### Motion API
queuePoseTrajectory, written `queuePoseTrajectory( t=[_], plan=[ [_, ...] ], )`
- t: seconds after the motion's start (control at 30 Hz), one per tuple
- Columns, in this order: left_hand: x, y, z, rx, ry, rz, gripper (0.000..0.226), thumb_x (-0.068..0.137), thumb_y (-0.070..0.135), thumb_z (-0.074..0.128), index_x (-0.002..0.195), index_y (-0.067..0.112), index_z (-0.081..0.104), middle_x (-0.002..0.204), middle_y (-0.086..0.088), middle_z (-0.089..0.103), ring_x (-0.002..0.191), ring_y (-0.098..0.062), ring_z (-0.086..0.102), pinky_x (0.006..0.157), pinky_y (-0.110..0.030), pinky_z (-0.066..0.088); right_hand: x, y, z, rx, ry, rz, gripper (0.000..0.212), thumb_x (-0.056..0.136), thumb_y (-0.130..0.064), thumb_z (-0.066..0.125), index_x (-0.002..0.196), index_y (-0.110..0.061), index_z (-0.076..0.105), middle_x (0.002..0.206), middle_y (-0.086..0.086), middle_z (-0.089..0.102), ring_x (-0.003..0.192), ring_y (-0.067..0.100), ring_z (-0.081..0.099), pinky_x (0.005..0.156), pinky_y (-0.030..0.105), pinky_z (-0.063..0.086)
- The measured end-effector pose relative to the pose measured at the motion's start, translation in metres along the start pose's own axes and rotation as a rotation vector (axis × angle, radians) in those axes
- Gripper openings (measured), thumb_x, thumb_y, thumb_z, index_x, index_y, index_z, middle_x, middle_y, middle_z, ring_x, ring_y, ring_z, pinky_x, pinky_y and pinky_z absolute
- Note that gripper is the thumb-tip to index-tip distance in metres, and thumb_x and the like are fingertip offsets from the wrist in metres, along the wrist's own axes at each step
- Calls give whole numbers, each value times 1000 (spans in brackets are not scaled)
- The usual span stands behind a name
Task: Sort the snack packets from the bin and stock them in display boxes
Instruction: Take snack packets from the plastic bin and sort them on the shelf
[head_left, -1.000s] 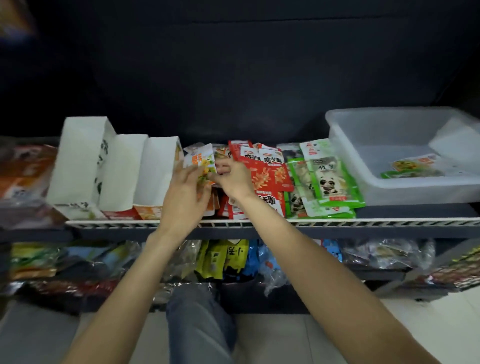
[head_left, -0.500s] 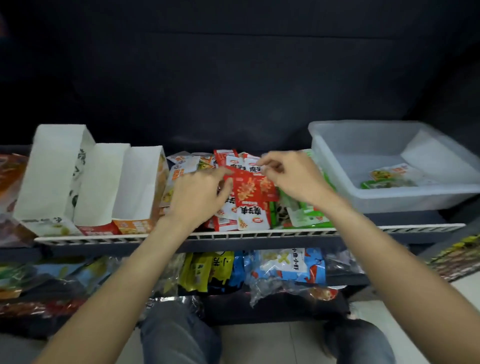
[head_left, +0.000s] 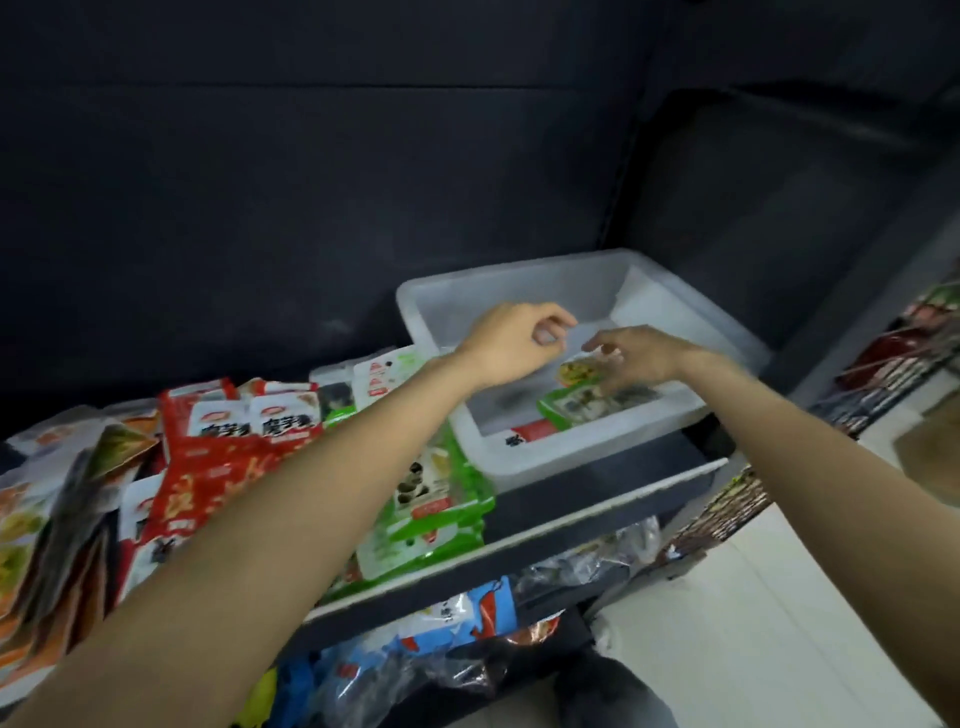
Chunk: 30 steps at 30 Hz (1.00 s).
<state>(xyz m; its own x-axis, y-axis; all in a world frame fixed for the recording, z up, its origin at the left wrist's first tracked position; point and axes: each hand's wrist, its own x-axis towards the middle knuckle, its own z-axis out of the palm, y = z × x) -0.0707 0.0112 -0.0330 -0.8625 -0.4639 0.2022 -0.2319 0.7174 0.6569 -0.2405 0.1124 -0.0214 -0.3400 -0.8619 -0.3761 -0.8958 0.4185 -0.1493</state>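
Bin: I see the translucent white bin on the shelf at about 2 o'clock from the packet piles, its long axis running from 10 to 4 o'clock.
Left hand: my left hand hovers over the bin, fingers loosely curled, thumb near the fingertips, holding nothing I can make out.
Right hand: my right hand reaches in from 3 o'clock, fingers spread and relaxed, fingertips down on a yellow-printed packet; I cannot tell if it pinches it.
In the bin: a green packet lies flat, long axis 8 to 2 o'clock; a red-and-white packet sits at its 8 o'clock.
Shelf piles: red packets at 9 o'clock, green panda packets just beside the bin.
Writing: Chinese characters on the red packets; motion blur stops me reading more.
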Motion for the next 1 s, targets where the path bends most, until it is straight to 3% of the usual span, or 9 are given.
queuePoseTrajectory(
  t=[0.1,0.2,0.3,0.4,0.5,0.63,0.8,0.9,1.0],
  plan=[
    [35,-13,21,-68,-94,-98,30,85,14,65,115,14,62,100,2,67,95,-19,62,94,-32,47,25,22,3,-83,-264,-33,103,61,-50,82,145,-41,23,146,-5,37,128,18,41,110,36,34],
    [60,-20,34,107,-287,-159,51,85,24,68,132,13,50,126,-6,59,110,-21,57,88,-22,41,43,30,8,-76,-292,-21,106,69,-41,82,149,-37,13,146,-1,29,133,21,32,111,34,31],
    [79,-28,44,385,-393,-163,67,85,38,66,142,15,39,138,-5,50,121,-23,50,95,-27,42,52,33,9,63,-358,-5,108,70,-30,83,150,-36,10,150,0,24,136,22,28,102,26,32],
    [93,-36,58,527,-441,-188,56,89,44,58,132,11,47,133,-11,52,115,-28,52,88,-31,44,52,38,7,68,-359,-16,104,74,-26,81,150,-32,11,149,-3,27,136,18,28,95,20,28],
    [100,-34,73,596,-402,-179,44,93,43,52,117,6,55,122,-16,55,108,-30,54,77,-30,39,53,42,10,30,-298,-12,108,69,-38,82,151,-27,13,153,-4,24,139,18,26,109,25,26],
    [108,-31,82,495,-359,-242,45,92,42,55,115,3,58,118,-15,61,105,-29,58,76,-30,40,57,43,13,5,-270,9,112,66,-46,82,151,-21,12,156,-4,19,142,18,22,116,32,22],
    [112,-33,66,73,-286,-372,29,84,22,70,108,8,62,99,-4,64,87,-22,63,67,-25,46,61,48,14,69,-202,-7,125,62,-44,85,152,-24,0,159,-5,7,145,17,12,118,33,17],
    [104,-32,38,32,-98,-358,21,84,18,68,103,12,61,100,-6,63,85,-22,61,69,-27,47,62,49,16,69,-139,-11,109,64,-46,83,150,-25,20,154,-3,25,140,20,27,114,32,27],
    [80,-22,1,-190,60,-332,17,84,11,68,96,17,57,100,-4,65,84,-17,63,72,-27,51,50,37,7,114,207,-59,72,75,-41,77,137,-21,46,139,3,49,127,22,46,105,36,39]
  ],
)
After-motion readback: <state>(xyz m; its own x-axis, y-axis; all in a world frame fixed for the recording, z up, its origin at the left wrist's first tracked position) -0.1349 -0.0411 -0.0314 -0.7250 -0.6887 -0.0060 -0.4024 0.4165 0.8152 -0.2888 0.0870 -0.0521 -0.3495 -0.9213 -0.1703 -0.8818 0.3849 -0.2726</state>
